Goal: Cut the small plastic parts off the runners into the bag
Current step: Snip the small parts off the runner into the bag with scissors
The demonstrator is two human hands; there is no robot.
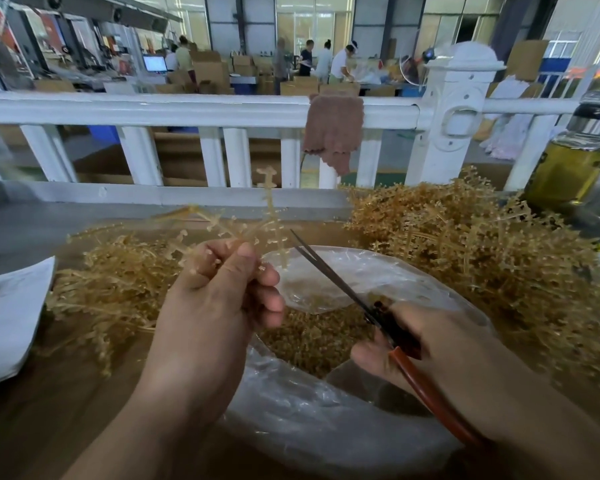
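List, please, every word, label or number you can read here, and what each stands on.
No text is readable.
Monitor in the background: too blurred to read.
Glass bottle at right: no legible label.
White paper at left: no writing shows.

Daylight from the far windows [312, 19] leaves the foreground dim and warm. The held runner [257, 223] is motion-blurred, and the white railing [153, 110] bows with wide-angle distortion.
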